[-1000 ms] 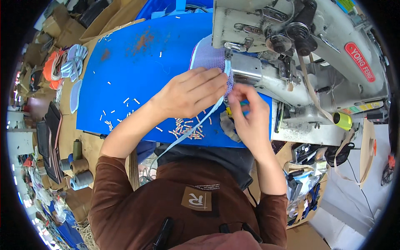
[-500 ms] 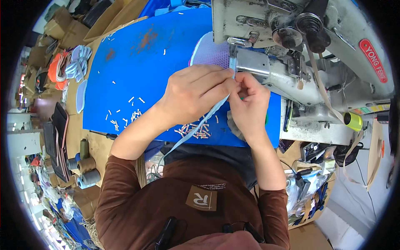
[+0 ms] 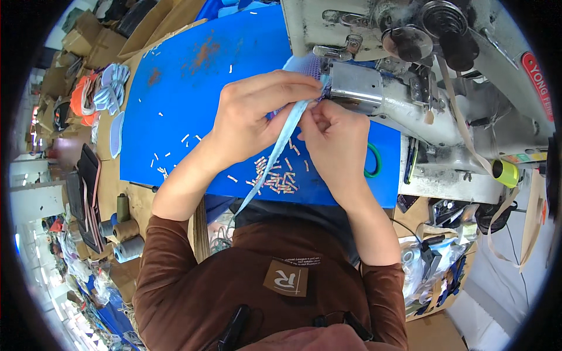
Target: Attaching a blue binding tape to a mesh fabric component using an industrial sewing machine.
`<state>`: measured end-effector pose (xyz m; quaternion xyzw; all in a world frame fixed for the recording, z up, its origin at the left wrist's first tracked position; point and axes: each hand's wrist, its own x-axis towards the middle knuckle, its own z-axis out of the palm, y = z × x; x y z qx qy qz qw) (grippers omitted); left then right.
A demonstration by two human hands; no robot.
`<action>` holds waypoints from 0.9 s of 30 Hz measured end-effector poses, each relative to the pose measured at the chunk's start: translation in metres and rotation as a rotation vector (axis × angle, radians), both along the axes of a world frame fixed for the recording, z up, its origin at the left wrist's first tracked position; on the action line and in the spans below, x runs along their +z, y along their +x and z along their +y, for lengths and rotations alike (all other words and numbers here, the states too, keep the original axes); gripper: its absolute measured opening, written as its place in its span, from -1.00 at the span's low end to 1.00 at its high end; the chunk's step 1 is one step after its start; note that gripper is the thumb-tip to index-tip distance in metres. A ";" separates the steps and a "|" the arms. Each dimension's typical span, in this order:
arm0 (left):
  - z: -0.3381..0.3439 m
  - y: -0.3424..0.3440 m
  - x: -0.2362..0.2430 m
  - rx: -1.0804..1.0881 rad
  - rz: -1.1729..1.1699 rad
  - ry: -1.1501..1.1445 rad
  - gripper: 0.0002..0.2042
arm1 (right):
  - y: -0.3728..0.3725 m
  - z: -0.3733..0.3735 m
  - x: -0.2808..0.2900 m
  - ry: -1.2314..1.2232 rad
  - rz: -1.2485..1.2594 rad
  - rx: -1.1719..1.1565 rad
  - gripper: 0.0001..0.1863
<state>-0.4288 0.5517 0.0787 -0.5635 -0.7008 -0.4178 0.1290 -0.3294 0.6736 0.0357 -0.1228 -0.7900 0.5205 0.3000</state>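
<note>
Hiding much of purple mesh (image 3: 310,66), left hand (image 3: 249,112) half-curled; right hand (image 3: 336,140) bunched by blue strip (image 3: 285,136); grips' hold unclear.

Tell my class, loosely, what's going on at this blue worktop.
A person in a brown top works bare-handed beside a sewing machine. The left hand is at a purple mesh piece, next to a light-blue strip trailing toward the person's body. The right hand has its fingers curled close to the strip; what they pinch is hidden. Small cut pieces lie scattered on the blue worktop.
</note>
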 end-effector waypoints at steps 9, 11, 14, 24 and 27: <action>0.005 -0.010 0.002 -0.082 0.385 -0.040 -0.74 | -0.001 0.005 0.001 0.037 0.014 0.029 -0.86; 0.006 -0.013 0.002 -0.101 0.458 -0.032 -0.72 | 0.001 0.005 0.001 0.030 0.021 0.021 -0.86; 0.002 -0.008 -0.001 -0.114 0.501 0.001 -0.73 | 0.002 0.007 0.003 0.064 0.025 0.022 -0.86; 0.008 -0.013 0.003 -0.117 0.448 -0.037 -0.77 | 0.002 0.015 0.006 0.109 0.035 0.014 -0.85; 0.004 -0.013 0.002 -0.092 0.429 -0.013 -0.78 | 0.003 0.011 0.008 0.081 0.024 0.014 -0.84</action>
